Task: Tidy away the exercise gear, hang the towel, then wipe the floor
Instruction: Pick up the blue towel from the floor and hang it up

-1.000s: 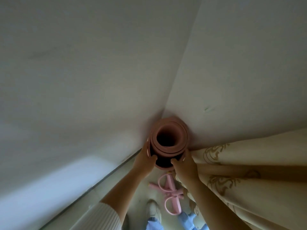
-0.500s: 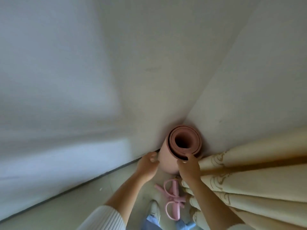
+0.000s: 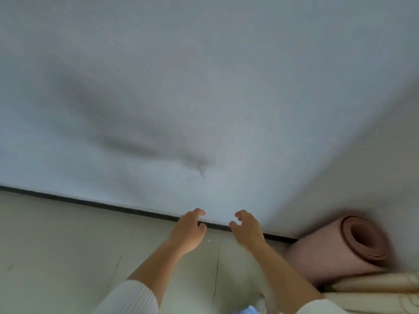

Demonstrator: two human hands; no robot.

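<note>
The rolled pink exercise mat [image 3: 335, 250] stands on end in the room's corner at the lower right, leaning against the wall beside the curtain. My left hand [image 3: 189, 231] and my right hand [image 3: 246, 230] hover side by side in front of the wall, well left of the mat. Both are empty, with the fingers curled and apart. Neither touches the mat. The pink pull-band trainer seen earlier is out of view.
A white wall [image 3: 204, 98] fills most of the view, with a dark baseboard [image 3: 90, 203] along the pale tiled floor [image 3: 68, 257]. A cream curtain [image 3: 374, 288] with gold embroidery bunches at the lower right. A light shoe tip [image 3: 251, 310] shows at the bottom edge.
Both hands have let go of the rolled mat and moved left, away from it. My view has swung left, so the mat now sits at the lower right.
</note>
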